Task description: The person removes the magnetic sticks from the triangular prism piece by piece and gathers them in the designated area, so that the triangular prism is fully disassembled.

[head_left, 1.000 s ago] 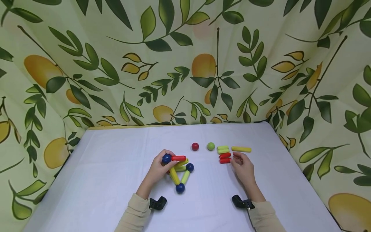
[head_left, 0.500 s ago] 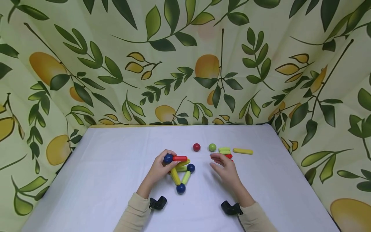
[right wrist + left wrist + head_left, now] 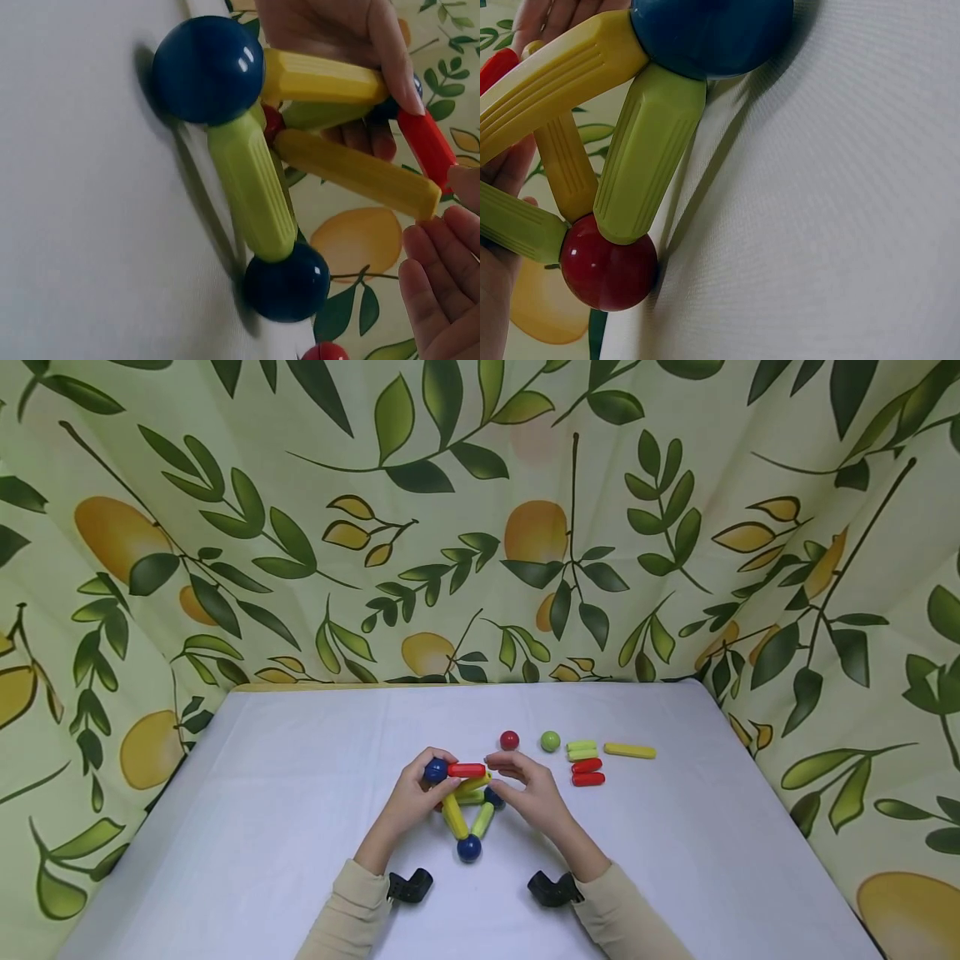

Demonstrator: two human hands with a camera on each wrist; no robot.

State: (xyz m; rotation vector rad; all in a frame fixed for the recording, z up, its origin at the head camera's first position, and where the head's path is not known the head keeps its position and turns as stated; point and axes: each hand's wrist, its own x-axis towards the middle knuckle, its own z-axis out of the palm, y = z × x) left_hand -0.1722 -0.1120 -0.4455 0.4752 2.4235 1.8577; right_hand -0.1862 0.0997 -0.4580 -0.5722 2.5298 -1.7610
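Note:
My left hand [image 3: 407,795] grips a rod-and-ball toy model by its upper corner, at a blue ball [image 3: 435,769] and the top of a yellow rod [image 3: 454,817]. From that ball a short red rod [image 3: 467,770] points right. Lower down, another blue ball [image 3: 468,848] and a light green rod [image 3: 251,191] form the base, with a red ball [image 3: 609,262] at a further corner. A second yellow rod [image 3: 360,176] slants up to a free end. My right hand [image 3: 536,795] has its fingertips right at the free ends of the red and second yellow rods, fingers fairly straight.
Behind the hands lie a loose red ball [image 3: 509,740] and a green ball [image 3: 550,742]. Right of them are two short green rods [image 3: 582,750], two red rods [image 3: 588,772] and a long yellow rod [image 3: 629,751]. A leaf-patterned curtain [image 3: 450,568] borders the white table [image 3: 300,760].
My right hand has moved left from the loose red rods to the model, with nothing seen in its fingers on the way. The left hand keeps its grip in place.

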